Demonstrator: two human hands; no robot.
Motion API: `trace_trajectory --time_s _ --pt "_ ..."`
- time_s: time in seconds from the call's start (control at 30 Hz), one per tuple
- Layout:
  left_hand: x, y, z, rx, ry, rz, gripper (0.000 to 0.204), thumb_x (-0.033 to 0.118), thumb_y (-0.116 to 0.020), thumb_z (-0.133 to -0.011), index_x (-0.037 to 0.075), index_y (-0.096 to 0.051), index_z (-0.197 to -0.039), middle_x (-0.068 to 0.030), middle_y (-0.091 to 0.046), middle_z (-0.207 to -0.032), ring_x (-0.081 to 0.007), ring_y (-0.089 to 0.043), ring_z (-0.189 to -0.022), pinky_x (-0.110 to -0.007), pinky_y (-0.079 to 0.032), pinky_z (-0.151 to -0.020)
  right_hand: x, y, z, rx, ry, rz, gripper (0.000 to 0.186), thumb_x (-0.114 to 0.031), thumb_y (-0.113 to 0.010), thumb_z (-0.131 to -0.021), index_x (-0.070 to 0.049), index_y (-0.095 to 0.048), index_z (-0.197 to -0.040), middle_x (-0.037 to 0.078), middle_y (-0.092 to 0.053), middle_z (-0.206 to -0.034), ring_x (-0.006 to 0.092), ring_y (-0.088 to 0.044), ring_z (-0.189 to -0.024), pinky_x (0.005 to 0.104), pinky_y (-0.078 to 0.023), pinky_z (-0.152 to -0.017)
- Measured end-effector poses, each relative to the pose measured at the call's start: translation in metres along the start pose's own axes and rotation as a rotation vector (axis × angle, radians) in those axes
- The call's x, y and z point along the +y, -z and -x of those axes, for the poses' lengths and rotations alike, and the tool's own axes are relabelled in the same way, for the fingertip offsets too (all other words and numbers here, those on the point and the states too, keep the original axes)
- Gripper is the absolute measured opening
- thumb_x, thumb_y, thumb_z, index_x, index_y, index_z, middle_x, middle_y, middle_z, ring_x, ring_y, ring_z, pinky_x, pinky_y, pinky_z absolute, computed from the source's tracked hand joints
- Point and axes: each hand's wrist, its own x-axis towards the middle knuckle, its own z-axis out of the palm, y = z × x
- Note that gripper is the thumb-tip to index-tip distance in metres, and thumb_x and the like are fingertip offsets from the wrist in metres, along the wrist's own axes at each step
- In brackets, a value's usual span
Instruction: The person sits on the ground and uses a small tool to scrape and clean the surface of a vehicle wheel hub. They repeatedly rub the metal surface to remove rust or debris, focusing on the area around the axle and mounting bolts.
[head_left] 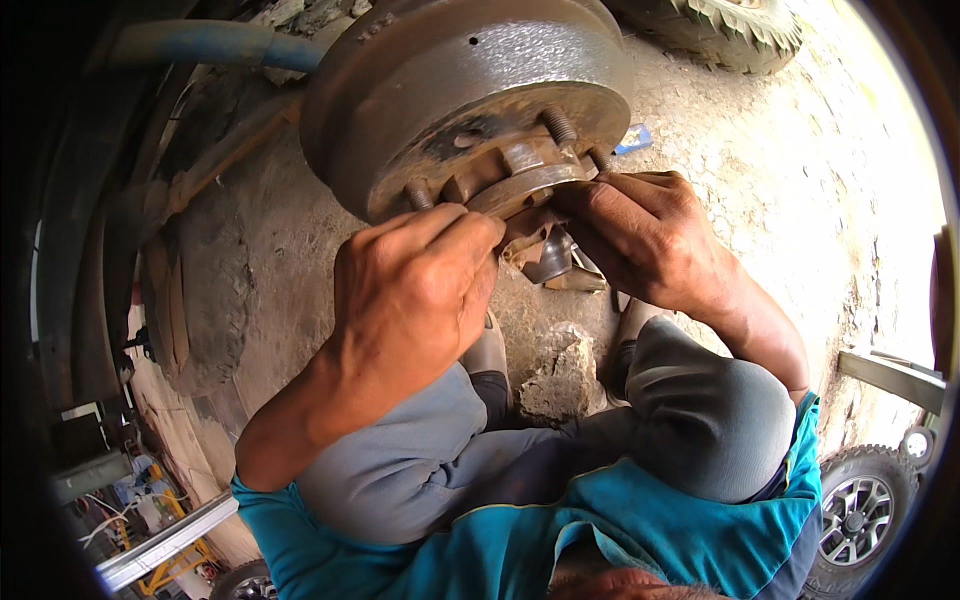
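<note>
A large rusty brake drum (470,90) fills the upper middle, its wheel studs (558,127) facing me. At its centre a round metal hub flange (530,188) with bolt heads sticks out. My left hand (415,280) is closed at the flange's lower left edge, beside a stud, knuckles up. My right hand (645,235) has its fingers bent together at the lower right edge. The fingertips of both hands are mostly hidden, so what they pinch does not show. Below the flange, between the hands, are a shiny curved metal piece (550,258) and a thin tan scrap.
A chunk of stone (562,378) lies on the ground between my feet. A treaded tyre (725,30) lies beyond the drum, near a small blue object (633,139). Blue pipe (220,45) runs at upper left. A spoked wheel (857,515) is at lower right.
</note>
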Motion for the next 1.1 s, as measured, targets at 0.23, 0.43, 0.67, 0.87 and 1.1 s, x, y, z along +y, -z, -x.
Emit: trace_trajectory --time_s 0.23,0.43,0.67,0.87,1.1 --pt "0.008 -0.01 -0.01 0.026 -0.039 -0.039 0.009 0.0 -0.072 -0.084 0.005 -0.065 -0.087 -0.0122 -0.068 -0.081 -0.0349 -0.072 -0.073 -0.047 -0.059 -0.065 0.003 0.001 0.008 0.09 -0.003 0.048 0.031 0.003 -0.077 -0.084 -0.001 -0.073 -0.114 0.011 -0.07 -0.084 0.0284 -0.072 -0.066 0.0408 -0.059 -0.058" --pt "0.008 -0.003 -0.002 -0.015 -0.031 -0.044 0.009 0.001 -0.072 -0.084 0.004 -0.065 -0.089 -0.0115 -0.068 -0.081 -0.0337 -0.073 -0.076 -0.046 -0.059 -0.067 -0.002 0.002 0.002 0.069 0.001 0.043 0.026 0.001 -0.077 -0.083 -0.002 -0.073 -0.109 0.011 -0.067 -0.079 0.0294 -0.071 -0.066 0.0415 -0.058 -0.058" --pt "0.004 0.0 -0.005 -0.044 -0.018 -0.082 0.009 0.003 -0.073 -0.085 0.007 -0.065 -0.083 -0.011 -0.067 -0.078 -0.0337 -0.072 -0.07 -0.047 -0.058 -0.063 -0.003 -0.001 -0.002 0.057 0.012 0.073 0.018 -0.002 -0.077 -0.087 -0.002 -0.071 -0.104 0.009 -0.069 -0.081 0.028 -0.072 -0.068 0.0423 -0.058 -0.057" --pt "0.01 -0.008 -0.009 -0.022 -0.059 -0.059 0.011 0.003 -0.074 -0.084 0.006 -0.063 -0.082 -0.0111 -0.066 -0.078 -0.0326 -0.072 -0.071 -0.046 -0.057 -0.062 -0.003 0.003 0.003 0.075 -0.02 0.041 0.026 -0.001 -0.075 -0.083 -0.003 -0.072 -0.109 0.008 -0.068 -0.081 0.0276 -0.072 -0.068 0.0398 -0.06 -0.062" --pt "-0.01 -0.011 0.012 0.127 -0.119 0.021 0.024 0.001 -0.082 -0.08 0.0 -0.076 -0.104 -0.0106 -0.07 -0.084 -0.029 -0.072 -0.074 -0.041 -0.06 -0.065 -0.005 0.004 0.003 0.02 0.021 0.114 0.032 -0.005 -0.076 -0.08 -0.002 -0.07 -0.111 0.009 -0.067 -0.083 0.0283 -0.072 -0.07 0.04 -0.059 -0.062"
